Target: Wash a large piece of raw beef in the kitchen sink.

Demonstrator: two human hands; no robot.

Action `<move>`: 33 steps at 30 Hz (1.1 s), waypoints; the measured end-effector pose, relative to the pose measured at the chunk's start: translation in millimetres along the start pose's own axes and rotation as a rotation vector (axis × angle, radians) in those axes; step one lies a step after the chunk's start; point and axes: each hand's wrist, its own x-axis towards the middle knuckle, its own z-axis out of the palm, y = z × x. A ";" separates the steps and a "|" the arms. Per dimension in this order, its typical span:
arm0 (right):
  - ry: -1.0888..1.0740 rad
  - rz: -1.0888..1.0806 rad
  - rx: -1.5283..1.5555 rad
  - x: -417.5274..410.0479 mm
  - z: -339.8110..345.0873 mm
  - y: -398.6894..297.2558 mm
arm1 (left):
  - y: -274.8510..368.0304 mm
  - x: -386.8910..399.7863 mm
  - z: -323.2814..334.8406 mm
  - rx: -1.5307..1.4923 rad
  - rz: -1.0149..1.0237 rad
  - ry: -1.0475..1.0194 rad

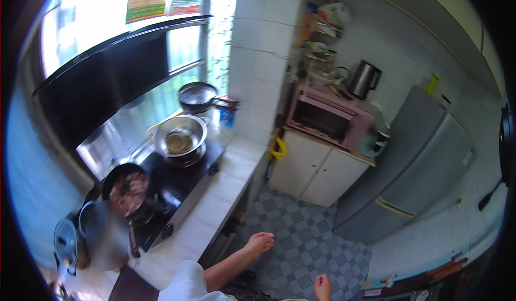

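My left hand (260, 242) is held out over the checked floor, its fingers curled in with nothing visible in them. It is beside the tiled counter edge, touching nothing. Lower in the view, my right hand (323, 287) is also curled, and I see nothing in it. To the left, a black frying pan (139, 214) with pieces of raw-looking meat (131, 192) stands on the black gas stove (161, 196). A steel bowl or wok (192, 130) with some liquid sits over the other burner, its exact kind unclear.
A dark pan (197, 95) stands behind the stove. Lidded pots (66, 242) crowd the near left. Ahead are a pink oven (322, 113) with a steel kettle (364, 79), on a white cabinet (304, 172). A grey refrigerator (407, 172) stands right. Patterned floor tiles (290, 220) lie between.
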 end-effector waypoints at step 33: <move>0.461 -0.420 -1.280 655.1 -334.5 141.6 | 48.3 327.4 386.3 -0.064 0.022 -0.039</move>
